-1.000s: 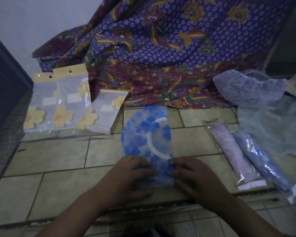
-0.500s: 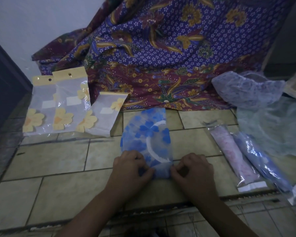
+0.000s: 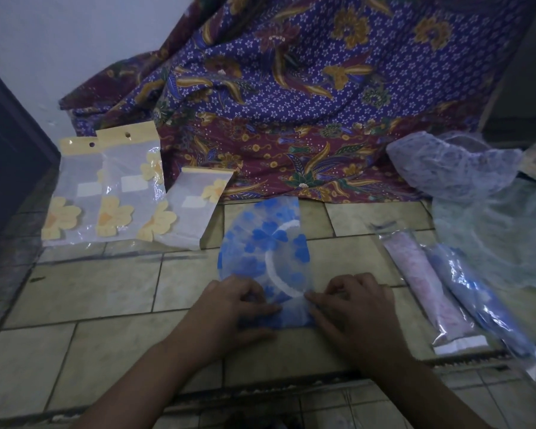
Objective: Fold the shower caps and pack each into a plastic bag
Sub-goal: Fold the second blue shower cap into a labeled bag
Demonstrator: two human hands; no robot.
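Note:
A blue heart-patterned shower cap lies flattened and folded lengthwise on the tiled floor in front of me. My left hand pinches its near left edge and my right hand pinches its near right edge, fingers curled on the plastic. Empty plastic bags with yellow flowers lie at the far left. Two packed bags, one pink and one blue, lie at the right.
Loose shower caps, a lilac one and a pale green one, are heaped at the far right. A purple batik cloth drapes behind. A dark door stands at the left.
Both hands have curled from flat to pinching the near end of the cap, and that near end has been drawn up a little.

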